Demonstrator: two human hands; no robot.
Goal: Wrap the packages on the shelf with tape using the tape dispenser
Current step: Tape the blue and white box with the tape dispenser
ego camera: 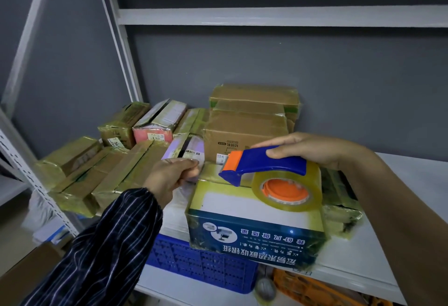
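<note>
My right hand [303,149] grips the blue handle of a tape dispenser [264,162] with an orange front and a roll of clear tape [291,188]. The dispenser hovers just above a blue and white printed box [252,228] wrapped in tape at the shelf's front. My left hand [169,176] pinches the near end of a small pale purple package [191,153] that lies behind the box's left corner. Several taped brown cardboard packages [109,172] lie to the left on the shelf.
A stack of taped brown boxes [249,116] stands against the grey back wall. A pink-ended box [152,133] lies at the back left. A blue plastic crate [201,262] and an orange crate [312,288] sit below the white shelf [412,184]. A metal upright [31,179] frames the left side.
</note>
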